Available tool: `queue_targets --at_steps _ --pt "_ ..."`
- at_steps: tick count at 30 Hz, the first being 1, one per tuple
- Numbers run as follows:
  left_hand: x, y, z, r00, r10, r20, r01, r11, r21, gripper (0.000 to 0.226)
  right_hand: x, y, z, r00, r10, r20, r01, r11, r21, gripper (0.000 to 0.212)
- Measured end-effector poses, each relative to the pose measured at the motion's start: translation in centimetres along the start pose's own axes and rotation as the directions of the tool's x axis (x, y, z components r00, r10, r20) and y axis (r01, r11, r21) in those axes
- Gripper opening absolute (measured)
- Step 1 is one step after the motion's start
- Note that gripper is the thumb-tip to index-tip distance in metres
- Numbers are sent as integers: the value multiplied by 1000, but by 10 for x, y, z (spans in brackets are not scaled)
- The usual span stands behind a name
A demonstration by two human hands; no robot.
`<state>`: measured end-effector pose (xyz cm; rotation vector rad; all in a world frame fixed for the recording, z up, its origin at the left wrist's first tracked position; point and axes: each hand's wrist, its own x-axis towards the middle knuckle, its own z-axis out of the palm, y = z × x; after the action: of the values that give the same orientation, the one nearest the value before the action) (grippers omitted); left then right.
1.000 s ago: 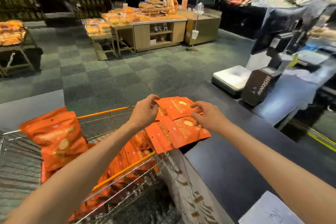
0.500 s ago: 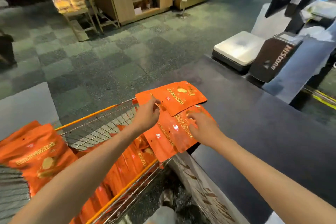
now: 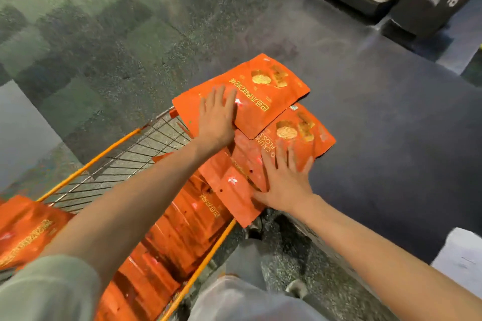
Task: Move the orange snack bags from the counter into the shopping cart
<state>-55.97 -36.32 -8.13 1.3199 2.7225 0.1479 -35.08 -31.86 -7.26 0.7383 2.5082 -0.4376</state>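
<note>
L hand (image 3: 217, 118) was laid flat, fingers straight and spread, on the upper glossy orange foil snack bag (image 3: 250, 94); nothing gripped. R hand (image 3: 283, 177) likewise flat, fingers splayed, pressed on the lower orange snack bag w/ the cookie print (image 3: 300, 133). Both bags were lying on the dark matte counter top (image 3: 391, 138) at its cart-side edge, overlapped, w/ a third orange bag (image 3: 229, 190) overhanging the edge. More orange bags (image 3: 161, 247) were already stacked in the orange-framed wire shopping cart (image 3: 125, 154). Risks, as judged: flat-palm sliding on slick foil could slip, bags could shear apart; the overhanging bag could be tipped into the gap between counter & cart rim onto the floor instead of into the basket.
</note>
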Motion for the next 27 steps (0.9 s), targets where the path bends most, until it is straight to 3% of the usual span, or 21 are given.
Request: queue_targets --at_steps 5,9,11,14,17,21,24,27 --pt "25 5 15 975 183 123 -203 964 172 70 16 3 28 999 27 -45 -31 996 -87 105" --pt "38 -2 26 937 306 167 -336 920 202 51 25 4 33 997 62 -45 -70 979 -193 88" --pt "40 -6 26 934 331 138 -352 920 175 54 25 6 33 997 48 -55 -60 972 -229 74" --pt "40 -6 21 933 349 92 -358 925 129 62 25 9 31 999 4 -42 -14 970 -243 71" --pt "43 -2 16 930 363 65 -367 925 94 43 21 14 23 999 22 -29 -28 972 -233 71" --pt "49 1 5 923 382 -34 -380 923 61 32 15 11 1 998 -42 -54 30 979 -202 43" --pt "46 8 -8 917 385 -103 -382 923 50 45 12 16 -17 988 -84 -131 68 989 -128 22" --pt "41 14 -25 914 377 -151 -375 926 44 53 4 24 -37 976 -55 -212 38 996 -81 19"
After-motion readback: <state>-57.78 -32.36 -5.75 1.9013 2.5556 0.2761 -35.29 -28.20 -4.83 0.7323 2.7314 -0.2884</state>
